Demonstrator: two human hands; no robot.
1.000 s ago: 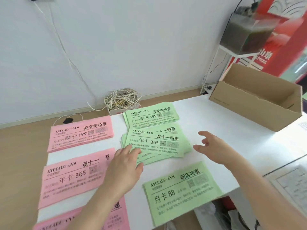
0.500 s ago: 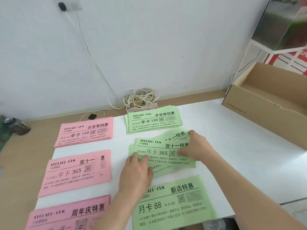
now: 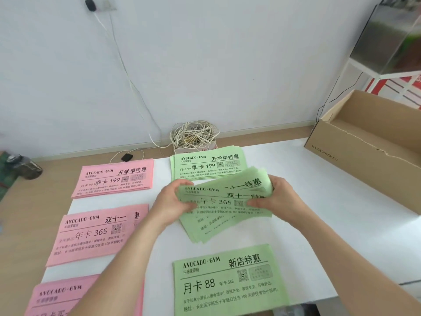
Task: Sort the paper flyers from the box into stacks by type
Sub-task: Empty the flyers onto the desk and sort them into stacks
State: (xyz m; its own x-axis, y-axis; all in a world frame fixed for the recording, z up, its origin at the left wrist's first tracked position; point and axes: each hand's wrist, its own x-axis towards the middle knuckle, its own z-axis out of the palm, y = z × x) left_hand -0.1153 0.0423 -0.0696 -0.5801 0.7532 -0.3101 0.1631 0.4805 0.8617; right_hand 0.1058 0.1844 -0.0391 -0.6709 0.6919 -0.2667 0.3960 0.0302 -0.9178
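At the left edge of the white counter (image 3: 319, 224) lie three pink stacks in a column: a far one (image 3: 114, 177) reading 季卡 199, a middle one (image 3: 95, 233) reading 年卡 365, and a near one (image 3: 57, 297) partly hidden under the left forearm. Right of them, the left hand (image 3: 173, 201) grasps the left end of a fanned green pile (image 3: 223, 220), thumb on top and fingers curled round its edge. This pile, printed 年卡 365, sits in the middle of the counter, its sheets splayed unevenly and its near corners spreading over the white surface. Just beyond it lies a tidy green stack (image 3: 207, 164) marked 季卡 199, and near the front edge another green stack (image 3: 227, 281) marked 月卡 88. A cable coil (image 3: 193, 135) rests by the wall behind. The right hand (image 3: 280, 197) clasps the pile's right end, thumb pressed on the top sheet. At the far right stands the open cardboard box (image 3: 364, 151).
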